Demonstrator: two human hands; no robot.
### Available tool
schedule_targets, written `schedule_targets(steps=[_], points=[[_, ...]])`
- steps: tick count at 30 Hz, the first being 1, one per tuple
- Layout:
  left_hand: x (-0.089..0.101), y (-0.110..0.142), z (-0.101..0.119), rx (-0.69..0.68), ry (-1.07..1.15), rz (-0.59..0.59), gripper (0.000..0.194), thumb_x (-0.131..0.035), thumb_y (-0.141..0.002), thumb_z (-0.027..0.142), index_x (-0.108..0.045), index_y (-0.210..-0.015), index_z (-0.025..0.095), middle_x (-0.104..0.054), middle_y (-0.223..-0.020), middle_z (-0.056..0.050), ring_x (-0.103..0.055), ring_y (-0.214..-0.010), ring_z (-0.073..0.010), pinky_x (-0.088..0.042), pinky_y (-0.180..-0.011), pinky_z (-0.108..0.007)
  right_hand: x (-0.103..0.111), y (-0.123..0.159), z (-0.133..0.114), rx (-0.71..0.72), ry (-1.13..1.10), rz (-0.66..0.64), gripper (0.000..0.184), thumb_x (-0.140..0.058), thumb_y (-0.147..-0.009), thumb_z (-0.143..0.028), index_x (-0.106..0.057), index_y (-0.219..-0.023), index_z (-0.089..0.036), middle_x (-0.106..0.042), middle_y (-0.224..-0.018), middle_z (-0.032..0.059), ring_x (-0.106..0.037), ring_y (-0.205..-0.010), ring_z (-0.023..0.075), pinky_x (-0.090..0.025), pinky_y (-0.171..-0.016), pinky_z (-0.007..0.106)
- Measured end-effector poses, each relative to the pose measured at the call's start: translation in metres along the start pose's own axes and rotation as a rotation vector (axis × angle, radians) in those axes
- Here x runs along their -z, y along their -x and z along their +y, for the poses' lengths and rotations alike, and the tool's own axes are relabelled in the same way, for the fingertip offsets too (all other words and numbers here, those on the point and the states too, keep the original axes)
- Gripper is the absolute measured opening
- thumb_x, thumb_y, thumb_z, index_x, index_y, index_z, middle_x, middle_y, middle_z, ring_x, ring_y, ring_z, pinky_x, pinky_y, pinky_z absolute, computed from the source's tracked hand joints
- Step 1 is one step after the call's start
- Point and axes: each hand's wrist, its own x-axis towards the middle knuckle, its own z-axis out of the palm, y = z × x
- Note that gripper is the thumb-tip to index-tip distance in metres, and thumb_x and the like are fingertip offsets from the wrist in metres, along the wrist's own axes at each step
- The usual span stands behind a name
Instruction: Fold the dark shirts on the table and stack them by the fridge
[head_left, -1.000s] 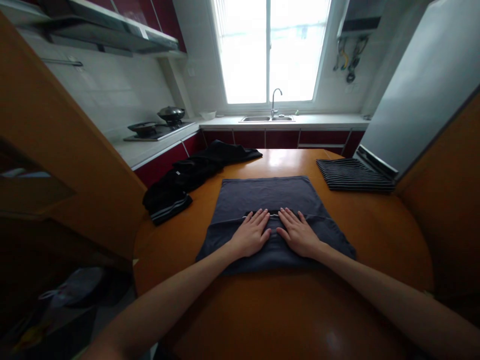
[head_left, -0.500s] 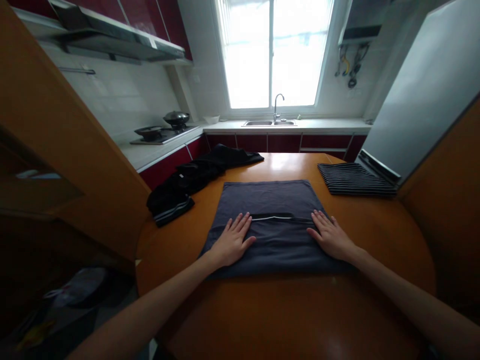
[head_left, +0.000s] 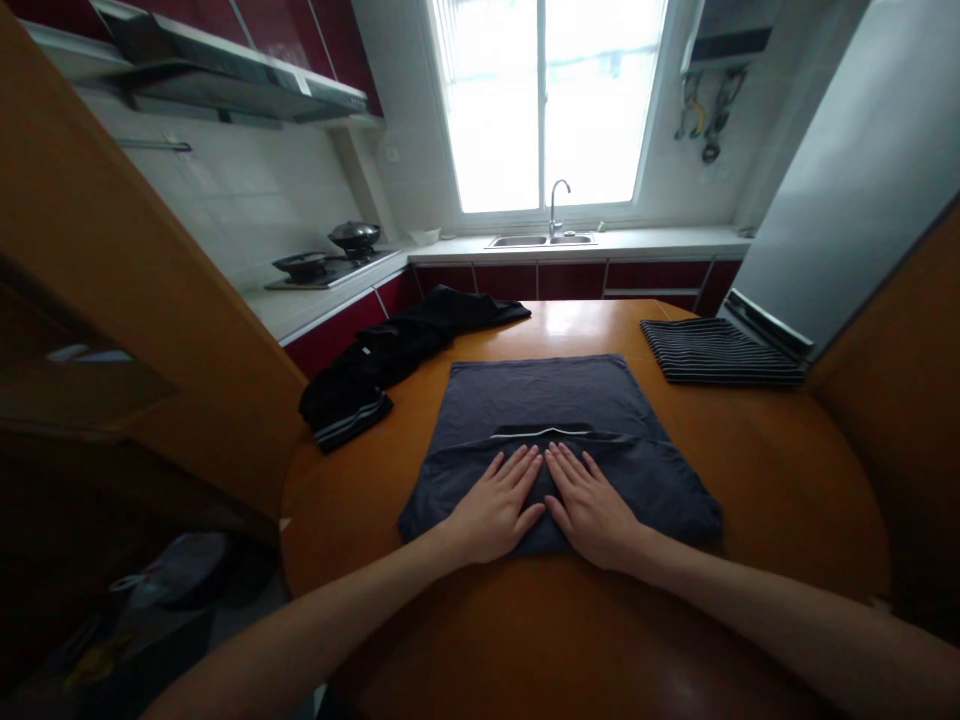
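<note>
A dark grey-blue garment (head_left: pixel 547 390), which looks like a shirt, lies folded on the wooden table (head_left: pixel 585 630). Its near part is turned up over the rest, and a black strip with a white edge (head_left: pixel 544 431) shows along the middle of the fold. My left hand (head_left: pixel 495 505) rests flat on the folded part, fingers stretched out. Beside it my right hand (head_left: pixel 596 508) lies flat on the same cloth, fingers apart. Both hands are close together at the garment's middle, thumbs almost touching. Neither hand grips the cloth.
Black clothing (head_left: pixel 405 340) with pale stripes at one end lies rumpled at the table's left. A folded black-and-white striped cloth (head_left: pixel 720 352) sits at the right, by the fridge (head_left: pixel 847 180). Beyond the table are a sink (head_left: pixel 521 241) and a stove with pans (head_left: pixel 354 236).
Both hands have slid inward over the cloth from its sides to the middle. The fold has shifted slightly, and the view has moved a little.
</note>
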Motion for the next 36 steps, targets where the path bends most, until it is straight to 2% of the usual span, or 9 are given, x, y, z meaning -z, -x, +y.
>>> schedule_targets(steps=[4,7,11,19,22,27,31,33,36], points=[[0.010,0.011,0.003,-0.019,0.001,0.010,0.070,-0.034,-0.103,0.050,-0.013,-0.160,0.016,-0.018,-0.165,-0.011,-0.009,-0.153,-0.0240,-0.012,-0.124,-0.046,0.002,0.011,0.011,-0.044,0.048,0.028,0.065,-0.035,-0.100,-0.041,-0.030,-0.155,-0.006,-0.022,-0.163,0.0154,-0.016,-0.152,0.0262,-0.020,-0.122,0.050],[0.017,0.016,0.020,-0.104,0.026,0.007,0.070,-0.038,-0.103,0.043,-0.009,-0.161,0.017,-0.011,-0.166,-0.010,-0.007,-0.153,-0.0241,-0.009,-0.124,-0.046,0.002,0.018,0.008,-0.074,0.107,0.067,0.060,-0.034,-0.099,-0.027,-0.031,-0.154,-0.004,-0.022,-0.162,0.0159,-0.014,-0.152,0.0263,-0.018,-0.122,0.051],[0.020,0.026,0.036,-0.245,0.075,-0.097,0.082,-0.046,-0.099,0.053,-0.005,-0.161,0.019,-0.007,-0.166,-0.010,-0.007,-0.153,-0.0264,-0.010,-0.125,-0.046,0.000,0.031,0.001,-0.005,0.140,0.082,0.062,-0.034,-0.093,-0.015,-0.030,-0.154,-0.002,-0.022,-0.163,0.0156,-0.012,-0.152,0.0236,-0.019,-0.123,0.047],[0.028,0.050,0.027,-0.316,0.084,-0.154,0.071,-0.043,-0.100,0.057,-0.014,-0.160,0.032,-0.010,-0.166,-0.005,-0.014,-0.152,-0.0294,-0.010,-0.123,-0.052,0.009,0.046,0.026,-0.032,0.103,0.018,0.061,-0.034,-0.102,-0.038,-0.029,-0.156,-0.011,-0.024,-0.163,0.0120,-0.019,-0.151,0.0237,-0.023,-0.121,0.047],[0.031,0.063,0.022,-0.251,0.047,-0.137,0.069,-0.042,-0.100,0.056,-0.014,-0.160,0.034,-0.011,-0.166,-0.004,-0.016,-0.152,-0.0286,-0.013,-0.123,-0.052,0.012,0.056,0.044,-0.069,0.095,0.024,0.064,-0.034,-0.102,-0.046,-0.029,-0.156,-0.013,-0.024,-0.163,0.0114,-0.020,-0.151,0.0232,-0.022,-0.122,0.047],[0.027,0.096,-0.005,0.025,-0.049,-0.018,0.067,-0.040,-0.103,0.048,-0.009,-0.160,0.030,-0.015,-0.166,-0.004,-0.016,-0.152,-0.0269,-0.017,-0.123,-0.050,0.015,0.084,0.079,-0.122,0.098,0.040,0.069,-0.032,-0.101,-0.055,-0.026,-0.158,-0.017,-0.025,-0.163,0.0096,-0.020,-0.151,0.0239,-0.018,-0.123,0.048],[0.027,0.115,-0.025,0.104,-0.107,-0.028,0.066,-0.039,-0.103,0.050,-0.011,-0.160,0.030,-0.017,-0.165,-0.004,-0.019,-0.151,-0.0272,-0.019,-0.122,-0.052,0.019,0.100,0.092,-0.207,0.122,0.054,0.068,-0.029,-0.101,-0.056,-0.024,-0.158,-0.018,-0.025,-0.163,0.0093,-0.020,-0.151,0.0246,-0.017,-0.122,0.051],[0.033,0.109,-0.024,0.108,-0.105,-0.034,0.067,-0.037,-0.104,0.050,-0.008,-0.160,0.029,-0.019,-0.165,-0.005,-0.019,-0.151,-0.0274,-0.018,-0.122,-0.053,0.022,0.098,0.086,-0.244,0.138,0.088,0.070,-0.029,-0.101,-0.056,-0.025,-0.158,-0.015,-0.026,-0.162,0.0122,-0.019,-0.151,0.0264,-0.013,-0.122,0.053],[0.042,0.078,-0.007,0.065,-0.066,-0.022,0.069,-0.034,-0.104,0.051,-0.005,-0.161,0.024,-0.019,-0.164,-0.008,-0.016,-0.152,-0.0257,-0.017,-0.123,-0.050,0.028,0.079,0.060,-0.200,0.114,0.124,0.069,-0.029,-0.102,-0.053,-0.026,-0.157,-0.011,-0.022,-0.163,0.0143,-0.015,-0.152,0.0281,-0.009,-0.122,0.056]])
